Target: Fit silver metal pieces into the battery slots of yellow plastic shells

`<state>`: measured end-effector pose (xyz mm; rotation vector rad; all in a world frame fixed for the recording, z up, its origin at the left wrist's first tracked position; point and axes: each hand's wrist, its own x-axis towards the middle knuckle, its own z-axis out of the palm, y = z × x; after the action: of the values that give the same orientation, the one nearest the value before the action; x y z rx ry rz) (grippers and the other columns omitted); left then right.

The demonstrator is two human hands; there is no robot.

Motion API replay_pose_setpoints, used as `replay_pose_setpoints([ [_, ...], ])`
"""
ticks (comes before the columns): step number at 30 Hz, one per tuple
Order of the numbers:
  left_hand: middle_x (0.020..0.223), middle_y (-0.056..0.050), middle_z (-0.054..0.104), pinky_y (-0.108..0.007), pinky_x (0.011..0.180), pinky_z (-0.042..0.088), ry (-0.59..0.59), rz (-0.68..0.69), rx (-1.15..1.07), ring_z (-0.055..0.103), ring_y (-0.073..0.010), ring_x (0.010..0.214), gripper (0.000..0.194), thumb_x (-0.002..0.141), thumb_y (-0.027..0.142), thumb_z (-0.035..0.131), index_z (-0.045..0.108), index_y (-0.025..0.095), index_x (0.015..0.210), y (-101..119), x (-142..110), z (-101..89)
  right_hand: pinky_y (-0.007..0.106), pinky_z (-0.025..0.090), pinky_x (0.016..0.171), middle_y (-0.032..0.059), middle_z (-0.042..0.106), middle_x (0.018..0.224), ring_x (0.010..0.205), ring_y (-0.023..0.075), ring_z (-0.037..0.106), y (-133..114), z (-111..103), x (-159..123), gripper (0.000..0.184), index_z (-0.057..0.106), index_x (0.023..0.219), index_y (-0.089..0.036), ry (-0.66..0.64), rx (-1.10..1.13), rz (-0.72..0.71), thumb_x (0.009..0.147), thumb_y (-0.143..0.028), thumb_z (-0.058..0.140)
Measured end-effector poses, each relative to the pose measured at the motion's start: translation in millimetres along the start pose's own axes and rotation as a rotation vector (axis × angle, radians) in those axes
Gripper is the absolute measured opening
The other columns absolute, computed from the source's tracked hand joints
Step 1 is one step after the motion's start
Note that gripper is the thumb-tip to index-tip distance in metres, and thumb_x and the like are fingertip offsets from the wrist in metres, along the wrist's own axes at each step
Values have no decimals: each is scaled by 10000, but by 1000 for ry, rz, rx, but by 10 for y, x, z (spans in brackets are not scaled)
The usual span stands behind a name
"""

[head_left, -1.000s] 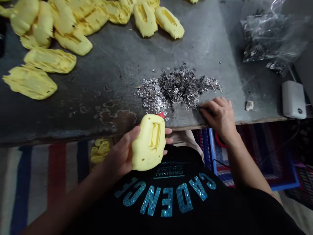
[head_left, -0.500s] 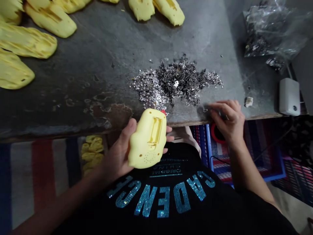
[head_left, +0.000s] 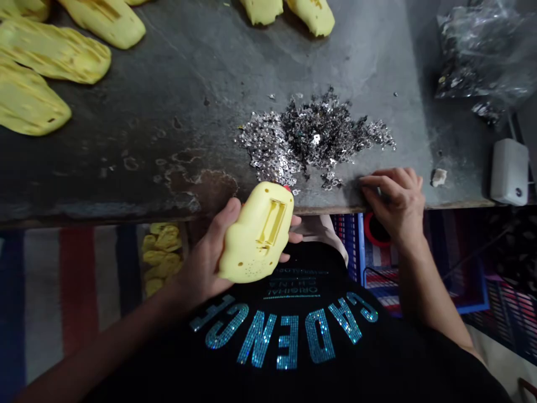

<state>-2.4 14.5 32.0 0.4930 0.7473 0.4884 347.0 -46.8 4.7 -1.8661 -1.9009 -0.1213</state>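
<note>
My left hand (head_left: 210, 252) is closed around a yellow plastic toy housing (head_left: 247, 252), its back turned up to show an uncovered battery compartment, screw holes and a patch of small speaker holes. A bit of red shows at its top edge. At the table's front edge, my right hand (head_left: 398, 201) rests with thumb and forefinger pinched together; whatever is between them is too small to make out. Between and beyond the hands lies a heap of small metal contact plates (head_left: 319, 134), silvery at the left and darker at the right.
More yellow housings (head_left: 54, 53) lie at the table's far left and top. At right are a clear bag of metal pieces (head_left: 465, 61), a white crumb-like lump (head_left: 439, 177) and a white box (head_left: 509, 170). Below the edge stands a blue crate (head_left: 358, 246).
The view has shifted, so the tabletop things appear slightly farther right. My right hand's fingers have drawn closer together at the table edge, away from the few loose plates. The left hand still holds the housing.
</note>
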Motion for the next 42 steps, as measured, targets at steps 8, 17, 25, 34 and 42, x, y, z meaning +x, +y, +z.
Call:
replay_pose_setpoints([
  [8, 1399, -162, 899, -361, 838, 769, 19, -34, -34, 912, -348, 1163, 725, 1092, 790, 686, 852, 186, 1457, -20, -12, 37, 497, 456, 953, 47, 842, 1116, 1102, 314, 691, -220, 182, 105, 102, 849, 1139, -326, -2, 50, -10, 1120, -389, 771],
  [17, 1529, -202, 841, -389, 914, 746, -67, -96, -28, 873, -386, 1296, 815, 1160, 793, 513, 721, 165, 1636, -40, -1, -29, 538, 477, 975, 62, 823, 1099, 1131, 349, 713, -34, 38, 297, 142, 814, 1009, -289, -106, 140, 68, 1103, -375, 753],
  [25, 1409, -153, 899, -386, 875, 766, -17, -116, -68, 905, -366, 1208, 726, 1101, 772, 664, 799, 195, 1522, -50, 15, 6, 560, 496, 1004, 66, 827, 1149, 1140, 344, 718, 22, -22, 264, 175, 830, 1123, -306, -42, 70, 82, 1144, -397, 682],
  [34, 1449, -186, 880, -349, 763, 752, 79, -188, -45, 913, -355, 1104, 811, 1016, 802, 760, 792, 200, 1558, -42, 24, 106, 569, 509, 1020, 67, 827, 1183, 1187, 355, 710, -56, 20, 325, 149, 865, 1128, -322, -133, 72, 19, 1114, -385, 731],
  [42, 1534, -248, 825, -382, 782, 750, -4, -166, -46, 895, -376, 1141, 853, 1092, 748, 686, 671, 172, 1721, -36, 4, 72, 562, 494, 1002, 76, 818, 1130, 1161, 373, 694, -68, -5, 357, 148, 868, 1146, -315, -174, 66, 49, 1035, -339, 773],
])
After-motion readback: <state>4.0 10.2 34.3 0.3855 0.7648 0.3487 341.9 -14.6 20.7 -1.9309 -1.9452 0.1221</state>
